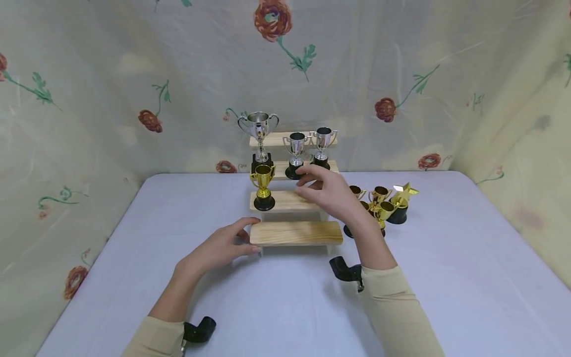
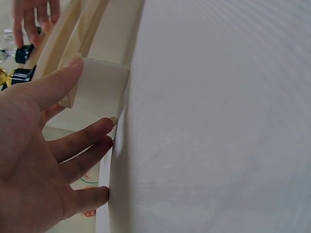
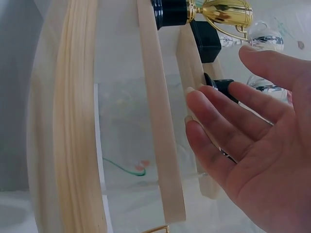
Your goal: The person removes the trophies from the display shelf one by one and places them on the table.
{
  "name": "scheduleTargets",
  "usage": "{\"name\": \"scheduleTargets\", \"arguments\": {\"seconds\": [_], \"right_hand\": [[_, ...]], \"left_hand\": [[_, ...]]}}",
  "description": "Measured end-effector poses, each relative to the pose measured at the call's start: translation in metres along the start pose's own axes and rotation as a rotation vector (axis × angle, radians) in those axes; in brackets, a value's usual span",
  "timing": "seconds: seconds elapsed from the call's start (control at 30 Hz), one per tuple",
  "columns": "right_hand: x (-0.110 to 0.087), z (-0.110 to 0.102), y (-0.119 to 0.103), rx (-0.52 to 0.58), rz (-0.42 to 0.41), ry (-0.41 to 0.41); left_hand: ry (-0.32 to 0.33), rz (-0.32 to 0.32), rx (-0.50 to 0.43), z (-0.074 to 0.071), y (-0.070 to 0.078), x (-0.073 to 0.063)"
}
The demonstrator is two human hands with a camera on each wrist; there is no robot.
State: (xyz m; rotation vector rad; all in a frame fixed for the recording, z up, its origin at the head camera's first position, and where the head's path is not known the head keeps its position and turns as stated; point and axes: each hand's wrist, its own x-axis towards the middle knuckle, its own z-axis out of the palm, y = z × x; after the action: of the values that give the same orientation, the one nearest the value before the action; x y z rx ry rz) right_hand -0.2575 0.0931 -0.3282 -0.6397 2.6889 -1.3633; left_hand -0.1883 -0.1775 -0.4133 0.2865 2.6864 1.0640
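A stepped wooden display stand (image 1: 296,234) stands in the middle of the table. At the left end of its lowest board my left hand (image 1: 225,243) holds the board between thumb and index finger. The other fingers (image 2: 85,141) are spread below. My right hand (image 1: 327,192) hovers above the second board with loosely bent fingers and nothing in them. Just beyond its fingertips stands a small silver trophy cup (image 1: 296,145), with another silver cup (image 1: 323,139) to its right. A larger silver trophy (image 1: 259,128) is at the left. A gold trophy cup (image 1: 263,179) stands on the second board's left end.
Several gold cups (image 1: 380,196) cluster on the table right of the stand, partly hidden by my right forearm. Beside them stands a gold star trophy (image 1: 403,193). A floral curtain (image 1: 200,74) hangs behind the white-covered table (image 1: 285,307).
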Motion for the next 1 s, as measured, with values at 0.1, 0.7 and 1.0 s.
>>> {"name": "scheduleTargets", "arguments": {"seconds": [0.1,0.7,1.0], "right_hand": [[0.002,0.001,-0.001,0.002,0.004,-0.002],[0.007,0.008,0.0,0.0,0.006,0.017],[0.008,0.014,-0.009,0.04,-0.038,0.0]], "left_hand": [[0.002,-0.005,0.002,0.001,-0.001,0.001],[0.005,-0.007,0.006,0.0,-0.003,0.001],[0.005,-0.023,-0.005,0.0,-0.003,0.002]]}}
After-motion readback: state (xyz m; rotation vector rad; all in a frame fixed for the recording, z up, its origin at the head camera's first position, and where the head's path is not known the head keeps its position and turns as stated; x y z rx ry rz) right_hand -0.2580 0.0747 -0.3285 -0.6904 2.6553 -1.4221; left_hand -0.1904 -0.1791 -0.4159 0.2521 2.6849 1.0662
